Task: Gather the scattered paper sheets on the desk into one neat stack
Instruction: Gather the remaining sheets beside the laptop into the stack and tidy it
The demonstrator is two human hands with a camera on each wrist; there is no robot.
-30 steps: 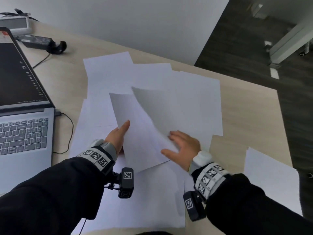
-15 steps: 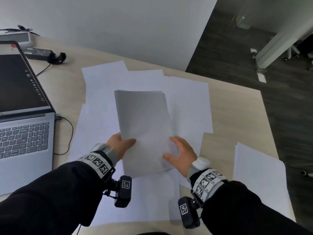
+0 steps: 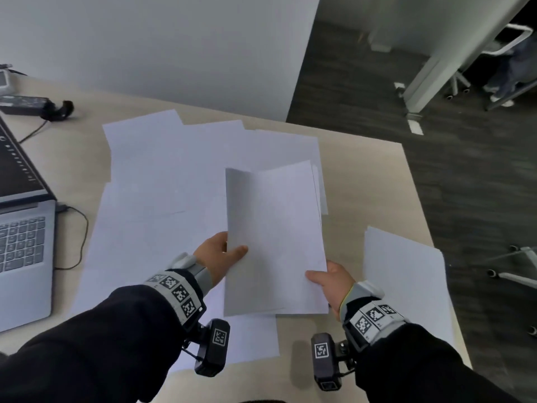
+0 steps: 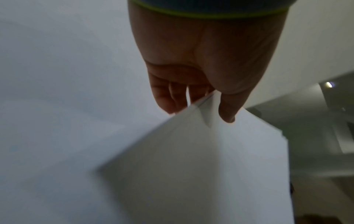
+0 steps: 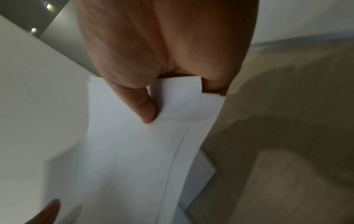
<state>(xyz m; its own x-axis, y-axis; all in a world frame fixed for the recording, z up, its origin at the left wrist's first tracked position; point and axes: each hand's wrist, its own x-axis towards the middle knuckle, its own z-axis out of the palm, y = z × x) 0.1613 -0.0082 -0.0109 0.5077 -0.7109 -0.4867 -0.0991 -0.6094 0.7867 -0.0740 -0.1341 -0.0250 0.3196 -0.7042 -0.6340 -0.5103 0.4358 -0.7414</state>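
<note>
The gathering looks well under way but far from finished. A thin bundle of plain white paper sheets [image 3: 276, 242] is lifted off the pale wooden worktop [image 3: 374, 175], held between both hands: the left hand [image 3: 218, 257] pinches its left edge, thumb on top and fingers beneath, and the right hand [image 3: 334, 282] clamps its lower right corner the same way. In the right wrist view the held sheets do not line up; one edge stands proud of another, and the head view shows the bottom edges staggered too, so the bundle is not yet squared. Much remains below: a broad spread of overlapping white sheets [image 3: 162, 181] lies flat across the middle of the worktop, reaching towards the open grey laptop [image 3: 26, 245] on the left, and a separate white sheet or small pile [image 3: 406, 283] lies apart near the right edge. My reading is that only a few sheets are collected so far, and most of the picking up, plus the final tapping into line, is left to do.
</note>
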